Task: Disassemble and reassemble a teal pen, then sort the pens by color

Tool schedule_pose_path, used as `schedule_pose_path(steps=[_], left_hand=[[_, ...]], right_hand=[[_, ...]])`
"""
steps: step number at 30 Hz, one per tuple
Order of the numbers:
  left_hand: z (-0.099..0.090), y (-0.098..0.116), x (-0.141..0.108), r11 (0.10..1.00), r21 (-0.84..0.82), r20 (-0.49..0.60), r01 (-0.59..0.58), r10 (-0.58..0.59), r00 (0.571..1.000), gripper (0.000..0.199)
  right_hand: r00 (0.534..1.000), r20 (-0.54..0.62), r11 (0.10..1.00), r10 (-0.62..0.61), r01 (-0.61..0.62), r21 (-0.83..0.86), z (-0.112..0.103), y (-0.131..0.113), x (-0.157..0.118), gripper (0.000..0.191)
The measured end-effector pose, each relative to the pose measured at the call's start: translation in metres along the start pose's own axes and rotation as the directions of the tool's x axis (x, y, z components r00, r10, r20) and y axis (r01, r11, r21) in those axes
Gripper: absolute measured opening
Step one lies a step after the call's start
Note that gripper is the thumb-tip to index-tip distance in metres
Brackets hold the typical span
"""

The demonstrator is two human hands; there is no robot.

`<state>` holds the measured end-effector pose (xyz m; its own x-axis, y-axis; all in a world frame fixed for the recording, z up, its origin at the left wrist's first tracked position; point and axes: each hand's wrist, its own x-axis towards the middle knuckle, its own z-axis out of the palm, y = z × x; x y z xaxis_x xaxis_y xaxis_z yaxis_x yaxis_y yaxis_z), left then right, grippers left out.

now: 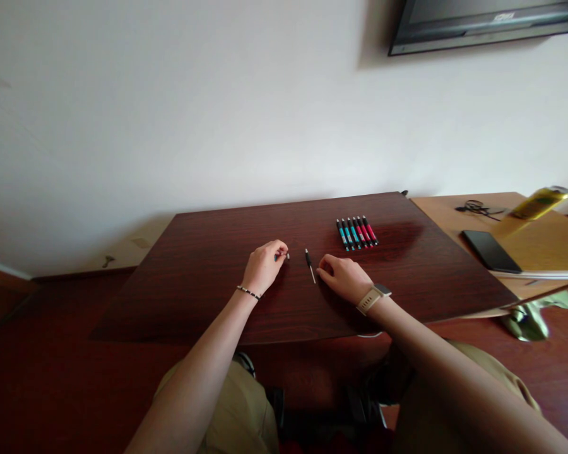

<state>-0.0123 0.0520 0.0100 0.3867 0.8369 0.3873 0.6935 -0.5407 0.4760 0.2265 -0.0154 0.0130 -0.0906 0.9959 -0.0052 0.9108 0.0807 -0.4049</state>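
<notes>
My left hand (265, 261) is closed in a pinch, with a small blue and silver-tipped pen part (288, 256) showing at its fingertips; most of that part is hidden by the fingers. Just to the right, a black pen front section with its white refill exposed (310, 265) lies on the dark wooden table (208, 277). Beside the refill end, my right hand (344, 276) rests low over the tabletop, fingers loosely curled and a gap at the thumb, with nothing visible in it. Farther back lies a neat row of several pens (357, 232), blue ones left and pink ones right.
A lighter wooden table (440, 211) adjoins on the right, bearing a black phone (490, 251), a coiled black cable (476, 208) and a yellow can or bottle (542, 203). A wall-mounted screen (492, 25) hangs above. A pale green cloth (530, 320) is below the right table.
</notes>
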Motion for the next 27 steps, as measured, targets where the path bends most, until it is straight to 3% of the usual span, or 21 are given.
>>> schedule_pose_path(steps=[13,18,22,27], left_hand=[[0.003,-0.002,0.000,0.999,0.025,0.048,-0.026,0.025,0.999,0.023],[0.001,0.003,-0.003,0.990,0.141,0.042,-0.003,-0.003,0.999,0.006],[0.005,0.009,-0.006,0.965,0.261,0.065,-0.004,-0.014,0.998,0.017],[0.011,0.010,-0.007,0.951,0.308,0.099,-0.010,-0.022,0.995,0.010]], right_hand=[[1.000,0.005,1.000,0.000,0.000,0.000,-0.002,-0.003,-0.001,0.019],[1.000,0.000,1.000,-0.009,0.009,0.003,-0.001,-0.003,-0.001,0.019],[1.000,-0.010,1.000,-0.012,0.012,0.015,0.000,-0.002,-0.001,0.018],[1.000,-0.007,1.000,-0.005,0.005,0.011,0.000,-0.002,0.000,0.019]])
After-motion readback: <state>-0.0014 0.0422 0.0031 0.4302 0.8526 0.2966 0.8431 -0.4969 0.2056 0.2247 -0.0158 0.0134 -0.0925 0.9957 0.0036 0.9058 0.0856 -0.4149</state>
